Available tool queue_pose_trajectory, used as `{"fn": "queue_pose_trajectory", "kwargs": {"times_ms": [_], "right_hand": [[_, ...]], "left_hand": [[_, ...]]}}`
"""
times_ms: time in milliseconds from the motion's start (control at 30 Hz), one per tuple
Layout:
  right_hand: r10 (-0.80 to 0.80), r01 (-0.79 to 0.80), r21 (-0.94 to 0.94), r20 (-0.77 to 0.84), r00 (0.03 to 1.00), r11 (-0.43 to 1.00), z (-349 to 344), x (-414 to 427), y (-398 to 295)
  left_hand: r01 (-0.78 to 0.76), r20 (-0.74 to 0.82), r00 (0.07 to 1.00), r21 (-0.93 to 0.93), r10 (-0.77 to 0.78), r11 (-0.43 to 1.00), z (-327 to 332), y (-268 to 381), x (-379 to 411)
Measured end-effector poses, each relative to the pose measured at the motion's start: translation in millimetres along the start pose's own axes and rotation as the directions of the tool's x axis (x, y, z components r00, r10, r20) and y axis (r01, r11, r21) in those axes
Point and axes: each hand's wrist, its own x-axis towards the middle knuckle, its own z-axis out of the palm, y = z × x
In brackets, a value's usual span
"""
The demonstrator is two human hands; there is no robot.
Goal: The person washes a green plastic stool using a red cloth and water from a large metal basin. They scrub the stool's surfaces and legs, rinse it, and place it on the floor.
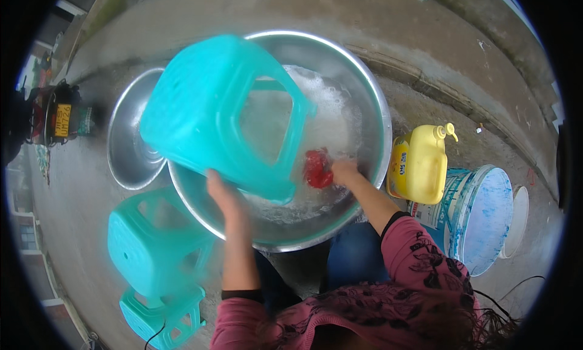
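A turquoise plastic stool (196, 108) is tilted on its side over a large metal basin (373, 95) of cloudy, sudsy water. My left hand (224, 193) grips the stool's near side; the thumb shows against it while the fingers are hidden. Low in the basin, to the right of the stool's legs, my right hand (345, 171) holds a wet red cloth or scrubber (318, 169) at the water. Its exact kind is unclear, and some of the fingers are hidden. Foam (319, 83) floats toward the far side of the water.
A smaller metal basin (125, 136) stands left of the large one. Two more turquoise stools (132, 250) (145, 316) are at lower left. A yellow pump jug (421, 163) and a paint-stained bucket (483, 220) sit right, near a concrete wall (492, 72). A parked motorcycle (50, 113) is far left.
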Motion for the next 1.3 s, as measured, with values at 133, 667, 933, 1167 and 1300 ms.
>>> {"fn": "queue_pose_trajectory", "kwargs": {"times_ms": [133, 667, 933, 1167, 1300], "right_hand": [[0.047, 0.217, 0.708, -0.333, 0.942, 0.672, -42, -19, 27], [0.020, 0.576, 0.245, -0.930, 0.367, 0.780, -206, -71, -118], [-0.222, 0.498, 0.043, -0.859, 0.461, 0.866, -225, -91, -127], [-0.127, 0.531, 0.113, -0.910, 0.395, 0.840, -220, -61, -103], [0.131, 0.391, 0.243, -0.947, 0.292, 0.888, -222, -36, -65]], "left_hand": [[0.045, -0.063, 0.997, -0.107, -0.052, 0.993, 19, 43, 18], [0.193, -0.048, 0.976, -0.269, -0.213, 0.944, -38, 46, 68], [0.149, -0.036, 0.985, -0.334, -0.171, 0.931, -44, 48, 73], [0.183, -0.052, 0.977, -0.307, -0.208, 0.934, -50, 44, 74], [0.165, -0.033, 0.982, -0.316, -0.185, 0.934, -44, 46, 69]]}}
